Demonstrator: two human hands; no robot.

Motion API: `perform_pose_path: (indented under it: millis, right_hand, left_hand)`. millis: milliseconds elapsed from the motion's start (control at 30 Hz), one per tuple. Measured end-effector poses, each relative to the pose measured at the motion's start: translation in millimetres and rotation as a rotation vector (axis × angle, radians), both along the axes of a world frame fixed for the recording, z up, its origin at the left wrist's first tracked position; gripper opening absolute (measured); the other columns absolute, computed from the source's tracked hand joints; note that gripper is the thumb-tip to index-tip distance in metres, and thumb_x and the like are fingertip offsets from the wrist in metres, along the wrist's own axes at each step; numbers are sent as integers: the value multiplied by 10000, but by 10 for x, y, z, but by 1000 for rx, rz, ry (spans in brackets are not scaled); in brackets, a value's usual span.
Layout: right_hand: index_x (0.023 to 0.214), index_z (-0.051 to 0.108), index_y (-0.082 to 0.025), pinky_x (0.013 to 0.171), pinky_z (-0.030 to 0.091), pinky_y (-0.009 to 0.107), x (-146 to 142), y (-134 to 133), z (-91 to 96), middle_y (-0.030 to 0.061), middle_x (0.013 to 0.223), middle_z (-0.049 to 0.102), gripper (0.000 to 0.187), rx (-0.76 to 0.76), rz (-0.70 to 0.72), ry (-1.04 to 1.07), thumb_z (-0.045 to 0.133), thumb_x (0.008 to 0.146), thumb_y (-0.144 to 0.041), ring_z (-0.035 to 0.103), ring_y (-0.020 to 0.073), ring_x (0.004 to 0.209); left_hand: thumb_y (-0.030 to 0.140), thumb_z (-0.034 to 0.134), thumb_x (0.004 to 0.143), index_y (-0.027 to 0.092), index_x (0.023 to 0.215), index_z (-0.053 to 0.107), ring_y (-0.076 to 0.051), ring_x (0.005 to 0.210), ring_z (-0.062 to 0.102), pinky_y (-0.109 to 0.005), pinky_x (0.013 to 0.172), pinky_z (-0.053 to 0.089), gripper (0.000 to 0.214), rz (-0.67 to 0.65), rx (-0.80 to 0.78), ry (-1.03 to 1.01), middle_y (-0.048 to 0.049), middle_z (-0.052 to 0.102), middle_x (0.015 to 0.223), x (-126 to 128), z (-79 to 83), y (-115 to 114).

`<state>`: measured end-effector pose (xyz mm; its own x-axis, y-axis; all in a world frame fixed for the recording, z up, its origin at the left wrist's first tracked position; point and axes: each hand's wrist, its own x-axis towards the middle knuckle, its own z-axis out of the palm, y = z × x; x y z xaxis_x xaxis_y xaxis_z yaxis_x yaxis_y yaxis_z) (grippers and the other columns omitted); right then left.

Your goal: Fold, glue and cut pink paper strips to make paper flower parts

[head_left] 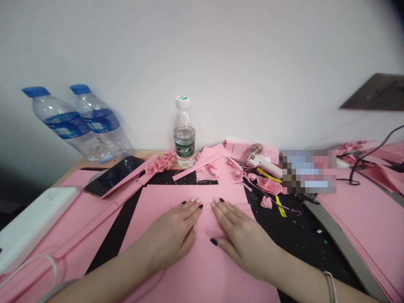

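The head view shows the left hand and the right hand lying flat on a pink paper sheet, with a faint fold line just beyond the fingertips. The fingers are open and spread, pressing down and gripping nothing, and the two sets nearly meet at the middle. The sheet rests on a black cutting mat.

Beyond the left fingers, formed paper roses sit on a folded pink strip, so some pieces look finished. More pink sheets, seemingly unworked, are stacked well right of the right fingers. Pink offcuts lie just past the right fingertips, and a hot glue gun lies farther on. A smartphone and water bottles stand far beyond the left fingers. A pixelated patch hides whatever lies right of the glue gun.
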<state>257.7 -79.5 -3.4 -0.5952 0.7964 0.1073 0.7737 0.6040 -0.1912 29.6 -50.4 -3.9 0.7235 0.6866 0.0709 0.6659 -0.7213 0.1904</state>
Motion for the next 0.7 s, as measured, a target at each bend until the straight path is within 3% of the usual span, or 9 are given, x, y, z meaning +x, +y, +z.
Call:
perform_pose_path:
  millis: [233,367,467,533,600,700]
  right_hand:
    - [1249,627,-36,939,554,456,367,9,-55,193,1290,629,389,318,-19,-147,406,954,-160,647,299,1134]
    - [992,727,-83,792,571,430,402,71,-34,163,1075,738,284,391,-60,-120,457,909,-54,698,286,956]
    - [757,699,-145,688,536,384,342,183,58,116,916,724,206,264,-134,-102,550,853,-40,664,257,822]
    - [659,647,-158,668,507,332,322,294,128,90,845,680,222,138,-172,-36,575,820,-23,632,217,772]
    - [639,617,-163,639,476,276,339,423,182,55,771,646,213,-22,-217,76,587,765,6,610,179,731]
    - [721,628,-170,553,419,225,407,602,220,-11,662,608,199,-275,-265,204,581,688,20,573,139,626]
  left_hand:
    - [146,383,862,48,1229,649,-288,1189,620,-447,1031,499,464,69,71,66,-174,603,1323,-231,43,-56]
    - [159,386,911,126,1006,750,-294,1001,702,-541,1060,428,377,109,72,29,-128,731,1140,-255,164,12]
    - [96,413,896,175,830,745,-249,880,703,-553,1053,391,348,101,5,44,-69,767,973,-214,257,152]
    - [63,442,865,179,814,723,-232,864,680,-470,950,466,309,116,-60,41,-54,749,901,-190,284,271]
    - [38,458,828,177,777,704,-210,837,665,-346,798,507,287,127,-144,-20,-46,727,858,-184,283,387]
    - [28,486,788,181,749,684,-167,786,658,-262,728,487,253,129,-282,-132,-22,716,834,-197,264,512]
